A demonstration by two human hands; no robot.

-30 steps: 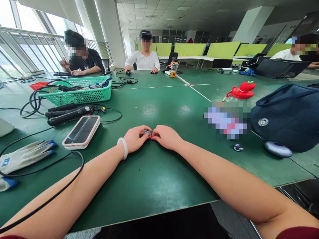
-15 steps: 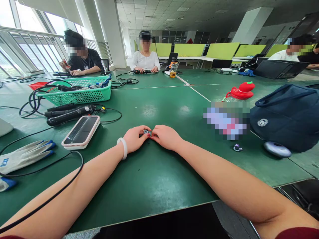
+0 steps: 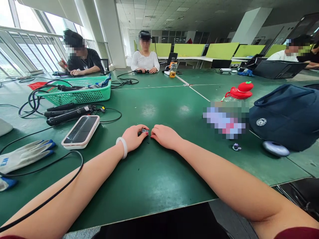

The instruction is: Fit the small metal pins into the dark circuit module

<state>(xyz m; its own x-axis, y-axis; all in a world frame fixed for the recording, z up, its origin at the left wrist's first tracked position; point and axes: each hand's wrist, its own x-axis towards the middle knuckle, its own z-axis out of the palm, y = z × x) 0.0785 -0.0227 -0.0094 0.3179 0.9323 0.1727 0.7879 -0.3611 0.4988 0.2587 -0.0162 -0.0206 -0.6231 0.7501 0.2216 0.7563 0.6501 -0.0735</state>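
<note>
A small circuit board (image 3: 144, 131), dark with pale markings, is pinched between the thumb and fingers of my left hand (image 3: 133, 136), just over the green table. Part of the board is hidden by those fingers. My right hand (image 3: 164, 136) is closed a short gap to the right, its fingertips pressed together; whatever they may hold is hidden. Just below the fingertips lies a tiny dark bit (image 3: 148, 143) on the table.
To the left lie a phone (image 3: 81, 132), black handheld tools (image 3: 69, 113) with cables, work gloves (image 3: 26, 156) and a green basket (image 3: 77, 96). At right are a red-lidded bottle (image 3: 239, 93), a navy bag (image 3: 286, 116) and an oval case (image 3: 276, 148). Several people sit around the table.
My hands have moved slightly apart, opening a gap between their fingertips. The board stays in my left hand, shifted a little leftward.
</note>
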